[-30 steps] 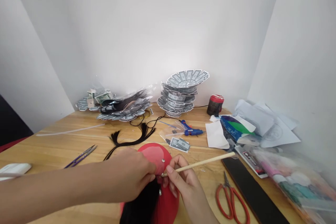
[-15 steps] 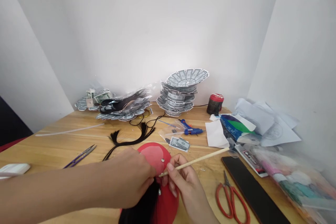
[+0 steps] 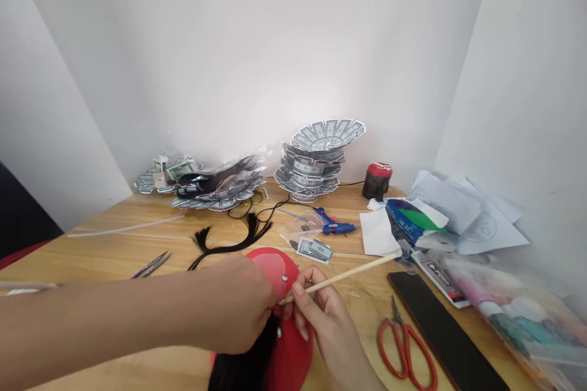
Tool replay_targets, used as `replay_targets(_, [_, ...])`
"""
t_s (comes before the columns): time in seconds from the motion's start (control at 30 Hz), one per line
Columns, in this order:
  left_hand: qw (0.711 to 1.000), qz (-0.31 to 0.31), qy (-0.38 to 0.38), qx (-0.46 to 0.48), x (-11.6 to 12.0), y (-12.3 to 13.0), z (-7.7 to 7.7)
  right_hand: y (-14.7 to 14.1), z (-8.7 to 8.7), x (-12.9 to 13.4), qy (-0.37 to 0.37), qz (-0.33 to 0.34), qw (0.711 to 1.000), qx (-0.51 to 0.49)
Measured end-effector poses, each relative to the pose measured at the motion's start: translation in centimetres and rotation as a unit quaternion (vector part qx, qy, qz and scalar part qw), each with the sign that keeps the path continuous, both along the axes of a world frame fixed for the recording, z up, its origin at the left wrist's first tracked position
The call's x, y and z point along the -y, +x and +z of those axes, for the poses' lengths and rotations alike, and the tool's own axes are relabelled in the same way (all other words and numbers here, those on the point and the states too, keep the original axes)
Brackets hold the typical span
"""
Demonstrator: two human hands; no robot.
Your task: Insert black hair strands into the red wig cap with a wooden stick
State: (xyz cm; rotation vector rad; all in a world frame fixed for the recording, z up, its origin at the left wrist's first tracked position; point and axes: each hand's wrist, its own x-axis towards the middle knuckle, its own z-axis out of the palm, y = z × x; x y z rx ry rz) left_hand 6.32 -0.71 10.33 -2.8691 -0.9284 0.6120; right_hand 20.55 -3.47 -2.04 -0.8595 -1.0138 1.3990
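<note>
A red round piece [image 3: 293, 348] with a pinkish patch and small shiny studs lies in front of me, partly under my hands. Black hair-like strands [image 3: 245, 363] hang across its lower left. My right hand [image 3: 323, 311] is closed around a thin wooden stick [image 3: 355, 270], which slants up to the right, its lower tip at the red piece. Beside that tip my left hand [image 3: 243, 305] is closed, its fingers bent down over the piece. Whatever its fingertips pinch is hidden behind the hand.
Red-handled scissors [image 3: 406, 354] and a dark flat slab [image 3: 444, 330] lie right. Behind are a blue glue gun [image 3: 337, 226], a black tassel [image 3: 233, 244] and a stacked paper-banknote tower [image 3: 309, 168]. Snips [image 3: 151, 264] lie left. Plastic bags [image 3: 527, 311] crowd the right edge.
My left forearm has shifted slightly upward, covering more of the snips and most of the white object at left. My right hand keeps the stick in nearly the same place.
</note>
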Motion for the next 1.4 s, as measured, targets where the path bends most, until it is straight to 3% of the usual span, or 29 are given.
replay_targets(0.13, [0.998,-0.024,0.014,-0.051,1.0,0.9,0.7,-0.3,0.1,0.0,-0.003,-0.011,1.0,-0.006])
replay_targets(0.27, [0.996,-0.03,0.004,-0.084,1.3,0.8,0.2,-0.4,0.2,0.1,-0.009,-0.02,1.0,-0.008])
replay_targets(0.8, [0.998,0.043,0.02,0.029,-0.4,-1.4,0.3,-0.4,-0.7,-0.5,-0.002,-0.011,0.999,-0.036])
replay_targets(1.0, [0.999,0.04,0.016,0.029,-0.5,-1.0,0.3,-0.1,0.3,-0.1,-0.009,-0.004,1.0,-0.028])
replay_targets(1.4, [0.996,0.061,0.013,-0.059,0.3,1.1,0.7,-0.1,0.5,-0.1,-0.009,-0.002,1.0,-0.019])
